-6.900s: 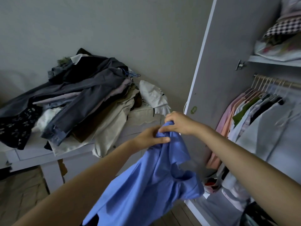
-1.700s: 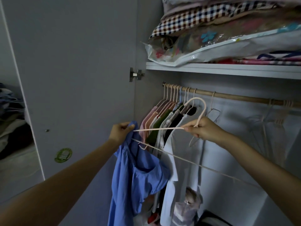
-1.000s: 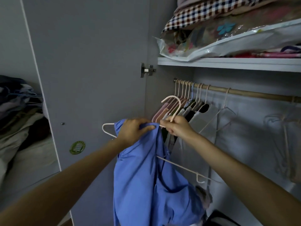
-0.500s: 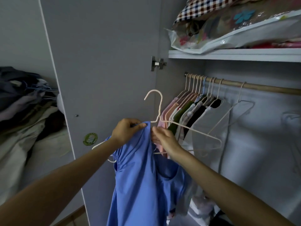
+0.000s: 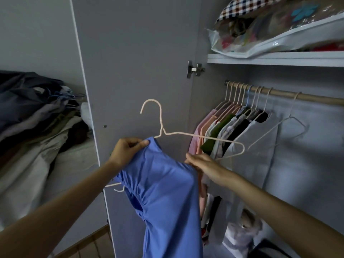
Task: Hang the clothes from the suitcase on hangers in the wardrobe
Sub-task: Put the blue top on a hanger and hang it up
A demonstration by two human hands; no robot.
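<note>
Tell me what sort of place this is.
Probably a bedroom at home, at an open wardrobe. A wooden rail carries shirts on hangers, bagged bedding sits on the shelf above, and loose clothes are heaped to the left.

— What does the person wear on the arms?

— Nothing that shows. Both forearms are bare from the frame's edge to the wrist: no sleeve, no cuff.

— Anything on the left hand, toward ten o'clock of the picture's middle?

— No ring, no watch, no band at the wrist. The thumbnail is short and plain, as far as the dim light lets me tell.

— And the right hand, toward three o'clock?

— Bare too, with no glove or strap at the wrist. Its nails are too small and shadowed to judge.

— Any clothing at the bottom edge, at six o'clock?

— None of the person's own; only the two arms enter there.
</note>
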